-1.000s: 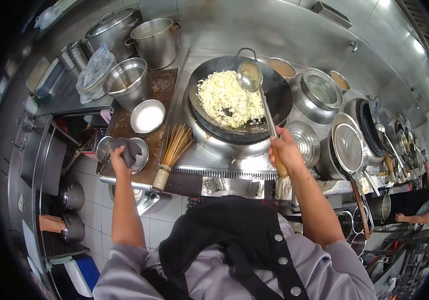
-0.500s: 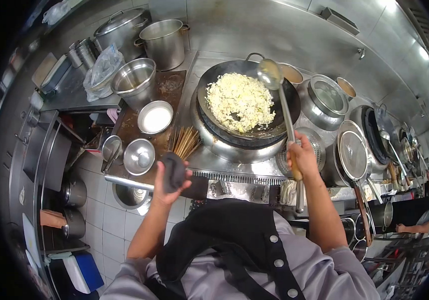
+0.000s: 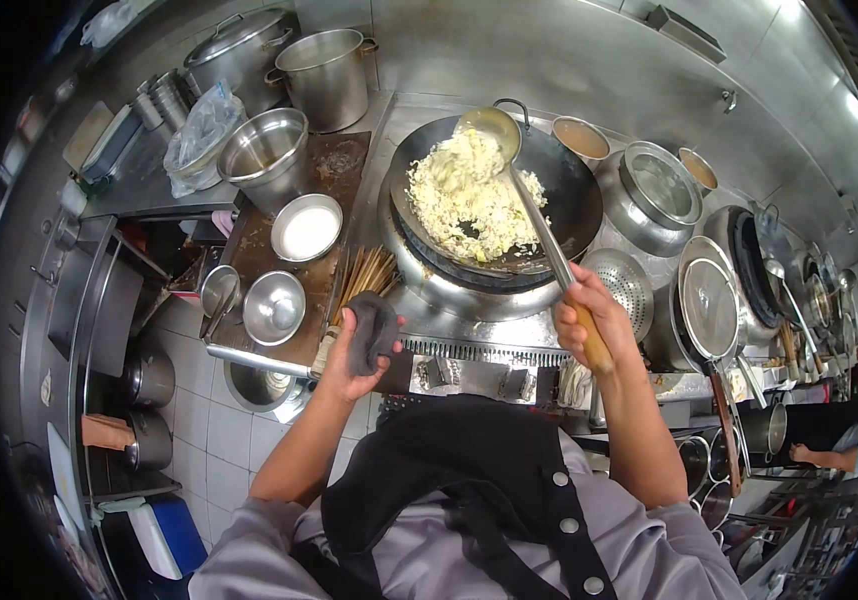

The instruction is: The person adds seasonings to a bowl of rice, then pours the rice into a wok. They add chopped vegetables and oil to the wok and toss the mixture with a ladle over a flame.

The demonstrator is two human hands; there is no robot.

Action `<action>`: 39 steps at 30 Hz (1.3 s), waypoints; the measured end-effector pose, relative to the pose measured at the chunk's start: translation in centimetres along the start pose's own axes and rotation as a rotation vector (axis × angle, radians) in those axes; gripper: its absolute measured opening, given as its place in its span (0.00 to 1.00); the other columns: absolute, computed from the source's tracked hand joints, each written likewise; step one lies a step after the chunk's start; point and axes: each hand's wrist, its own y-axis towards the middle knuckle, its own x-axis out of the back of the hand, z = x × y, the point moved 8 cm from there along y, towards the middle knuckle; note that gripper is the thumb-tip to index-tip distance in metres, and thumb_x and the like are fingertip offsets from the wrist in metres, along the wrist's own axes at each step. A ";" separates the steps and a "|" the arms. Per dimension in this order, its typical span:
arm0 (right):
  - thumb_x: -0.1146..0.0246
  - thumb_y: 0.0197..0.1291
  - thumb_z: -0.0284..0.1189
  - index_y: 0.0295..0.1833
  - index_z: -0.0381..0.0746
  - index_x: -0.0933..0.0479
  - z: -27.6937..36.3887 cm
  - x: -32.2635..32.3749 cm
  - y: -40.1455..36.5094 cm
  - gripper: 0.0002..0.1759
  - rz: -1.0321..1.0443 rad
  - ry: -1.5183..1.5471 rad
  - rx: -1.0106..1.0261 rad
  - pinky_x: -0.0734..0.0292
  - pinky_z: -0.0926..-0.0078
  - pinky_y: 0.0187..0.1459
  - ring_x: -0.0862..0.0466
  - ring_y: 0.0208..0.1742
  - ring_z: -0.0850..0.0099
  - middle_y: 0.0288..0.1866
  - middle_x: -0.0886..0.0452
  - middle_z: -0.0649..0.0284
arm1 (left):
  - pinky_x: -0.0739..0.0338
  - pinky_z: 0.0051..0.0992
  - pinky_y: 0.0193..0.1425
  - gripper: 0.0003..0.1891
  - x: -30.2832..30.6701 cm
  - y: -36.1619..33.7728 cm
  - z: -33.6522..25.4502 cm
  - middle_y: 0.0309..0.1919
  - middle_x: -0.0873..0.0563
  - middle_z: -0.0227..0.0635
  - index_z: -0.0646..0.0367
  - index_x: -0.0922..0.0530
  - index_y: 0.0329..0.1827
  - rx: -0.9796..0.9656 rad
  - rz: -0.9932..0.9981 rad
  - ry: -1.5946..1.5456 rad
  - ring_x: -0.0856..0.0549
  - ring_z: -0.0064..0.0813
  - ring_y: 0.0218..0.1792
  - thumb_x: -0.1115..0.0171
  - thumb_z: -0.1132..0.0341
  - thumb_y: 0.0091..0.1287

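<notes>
My right hand (image 3: pixel 611 325) is wrapped around the wooden handle of a long metal ladle (image 3: pixel 546 225). The ladle's bowl is over the far side of a black wok (image 3: pixel 577 205), in among pale yellow-white fried rice (image 3: pixel 499 218) with small green bits. Some of the rice looks heaped against the bowl; motion blurs it. My left hand (image 3: pixel 341 375) grips a folded dark grey cloth (image 3: pixel 373 335) near the front edge of the stove. Just beyond that cloth lies a bundle of thin bamboo sticks, perhaps a wok brush (image 3: pixel 364 272).
Left of the wok stand a bowl of white contents (image 3: pixel 307 230), an empty metal bowl (image 3: pixel 274 308) and a deep pot (image 3: pixel 326 85). To the right are a perforated skimmer (image 3: pixel 621 290), a lidded pot (image 3: pixel 661 185) and a mesh strainer (image 3: pixel 707 308). Another person's arm (image 3: pixel 829 460) shows at far right.
The ladle's bowl has swung left from the wok's right rim into the rice, and my right hand has shifted slightly left. My left hand with the cloth has moved a little right.
</notes>
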 end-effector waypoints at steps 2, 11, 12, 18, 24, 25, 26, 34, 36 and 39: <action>0.42 0.73 0.29 0.69 0.48 0.34 -1.5 0.7 0.2 0.21 0.059 0.209 -0.115 0.34 0.76 0.16 0.28 0.17 0.75 0.25 0.25 0.64 | 0.14 0.23 0.34 0.35 0.5 0.0 0.0 0.60 0.17 0.42 0.50 0.27 0.68 -0.014 -0.010 0.008 0.12 0.38 0.45 0.49 0.31 0.71; 0.43 0.74 0.32 0.70 0.54 0.34 -2.9 -1.0 -3.7 0.21 -0.001 0.076 -0.136 0.37 0.76 0.16 0.32 0.16 0.75 0.26 0.26 0.62 | 0.14 0.26 0.36 0.37 -1.8 1.6 1.1 0.60 0.17 0.44 0.50 0.28 0.70 0.003 -0.075 0.029 0.12 0.44 0.48 0.49 0.30 0.70; 0.43 0.74 0.33 0.69 0.53 0.32 -4.1 -0.3 -3.0 0.20 -0.001 0.161 -0.200 0.37 0.77 0.15 0.32 0.16 0.76 0.27 0.27 0.61 | 0.12 0.30 0.38 0.38 -2.2 2.0 1.3 0.62 0.19 0.47 0.51 0.29 0.71 0.011 -0.033 0.021 0.13 0.47 0.50 0.48 0.31 0.71; 0.42 0.73 0.30 0.69 0.48 0.32 -1.2 0.8 -1.2 0.21 -0.234 -0.334 0.031 0.33 0.77 0.16 0.27 0.16 0.75 0.25 0.24 0.63 | 0.18 0.50 0.60 0.34 -6.7 5.8 2.5 0.63 0.19 0.43 0.51 0.29 0.70 -0.016 -0.171 0.051 0.18 0.48 0.60 0.50 0.33 0.74; 0.41 0.71 0.28 0.73 0.42 0.35 2.8 3.5 6.7 0.27 -0.324 -0.928 0.211 0.29 0.75 0.21 0.26 0.19 0.76 0.25 0.26 0.66 | 0.21 0.56 0.61 0.20 -9.6 13.8 4.9 0.56 0.21 0.41 0.54 0.31 0.65 -0.198 -0.444 0.069 0.19 0.42 0.56 0.46 0.52 0.80; 0.41 0.71 0.28 0.73 0.42 0.35 2.6 3.2 7.1 0.27 -0.326 -0.925 0.208 0.29 0.75 0.21 0.26 0.19 0.76 0.25 0.26 0.66 | 0.18 0.52 0.55 0.17 -9.1 14.9 5.5 0.53 0.21 0.40 0.54 0.32 0.64 -0.181 -0.450 0.005 0.19 0.40 0.52 0.45 0.56 0.80; 0.41 0.69 0.27 0.73 0.43 0.35 1.7 1.7 7.2 0.28 -0.250 -0.943 0.123 0.28 0.72 0.22 0.24 0.21 0.74 0.26 0.25 0.64 | 0.18 0.52 0.55 0.17 -8.9 15.8 5.1 0.53 0.21 0.40 0.54 0.32 0.64 -0.177 -0.454 0.007 0.19 0.40 0.52 0.45 0.56 0.80; 0.38 0.66 0.26 0.75 0.45 0.33 1.8 2.8 -12.8 0.32 -0.112 -1.372 -0.142 0.29 0.74 0.25 0.27 0.20 0.78 0.22 0.27 0.68 | 0.17 0.45 0.45 0.09 -6.2 17.1 4.4 0.42 0.21 0.43 0.58 0.27 0.52 0.144 -0.446 0.017 0.18 0.35 0.39 0.43 0.68 0.73; 0.37 0.65 0.26 0.75 0.46 0.32 3.6 4.1 -15.4 0.32 -0.140 -1.438 -0.110 0.29 0.74 0.26 0.28 0.20 0.77 0.22 0.27 0.67 | 0.18 0.43 0.45 0.09 -8.5 14.6 5.4 0.40 0.20 0.41 0.59 0.27 0.51 0.139 -0.471 0.082 0.18 0.34 0.38 0.43 0.67 0.72; 0.37 0.63 0.26 0.74 0.47 0.31 3.6 4.7 -15.4 0.32 -0.225 -1.525 -0.054 0.27 0.70 0.32 0.24 0.24 0.75 0.22 0.25 0.63 | 0.20 0.36 0.41 0.08 -10.3 12.5 7.4 0.36 0.19 0.39 0.60 0.26 0.48 0.092 -0.550 0.116 0.18 0.33 0.37 0.41 0.68 0.70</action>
